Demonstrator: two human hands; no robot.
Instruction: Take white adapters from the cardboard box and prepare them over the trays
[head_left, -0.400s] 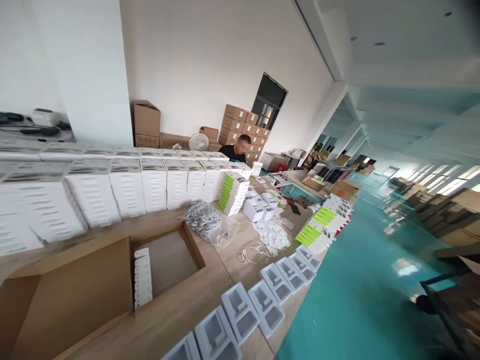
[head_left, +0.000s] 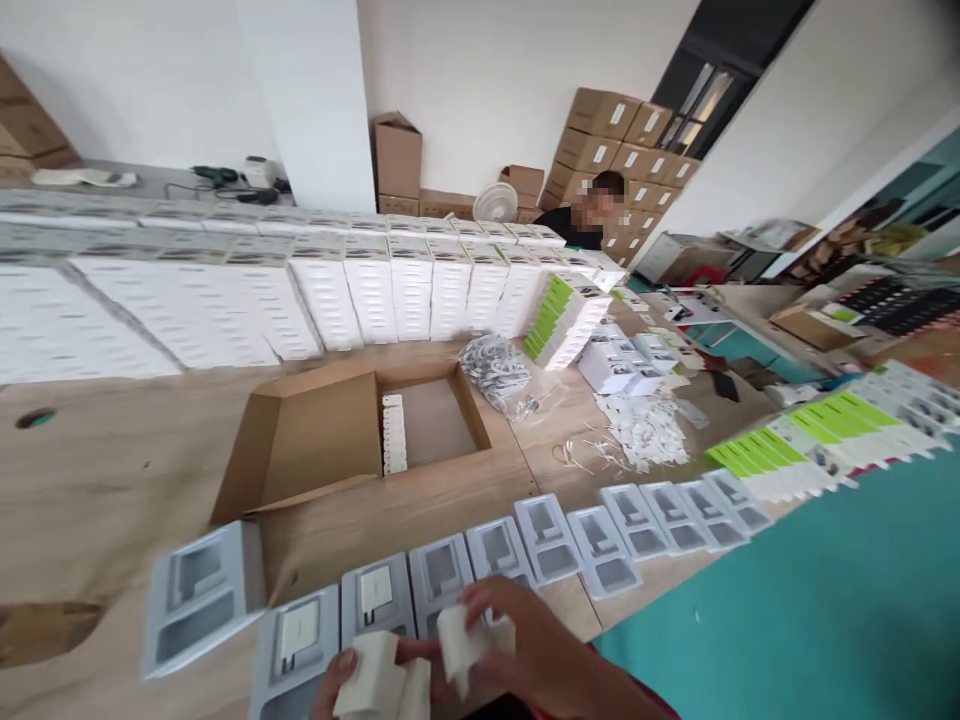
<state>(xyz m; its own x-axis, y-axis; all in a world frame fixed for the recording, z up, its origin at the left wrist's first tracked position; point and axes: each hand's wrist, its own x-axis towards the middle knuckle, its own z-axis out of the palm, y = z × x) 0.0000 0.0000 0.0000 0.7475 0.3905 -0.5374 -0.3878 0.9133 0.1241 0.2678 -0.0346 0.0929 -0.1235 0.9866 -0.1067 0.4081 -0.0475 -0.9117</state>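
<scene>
At the bottom edge, my left hand (head_left: 334, 692) grips white charger blocks (head_left: 375, 682). My right hand (head_left: 541, 655) pinches another white charger block (head_left: 457, 640) just above a grey plastic tray (head_left: 442, 580). A row of such moulded trays (head_left: 592, 535) runs along the table's front edge. Two trays on the left hold a white block each (head_left: 300, 635), (head_left: 375, 592). The trays further right look hollow.
An open cardboard box (head_left: 315, 440) with a column of white blocks (head_left: 394, 435) sits behind the trays. Stacks of white retail boxes (head_left: 375, 290) line the back, with bagged cables (head_left: 499, 370) and green-edged packs (head_left: 780, 450) to the right. Another person (head_left: 592, 215) sits far back. Teal floor (head_left: 825, 600) lies to the right.
The view has swung down and left over the table. Both my hands, out of sight before, are now in view at the bottom, holding white charger blocks over the trays.
</scene>
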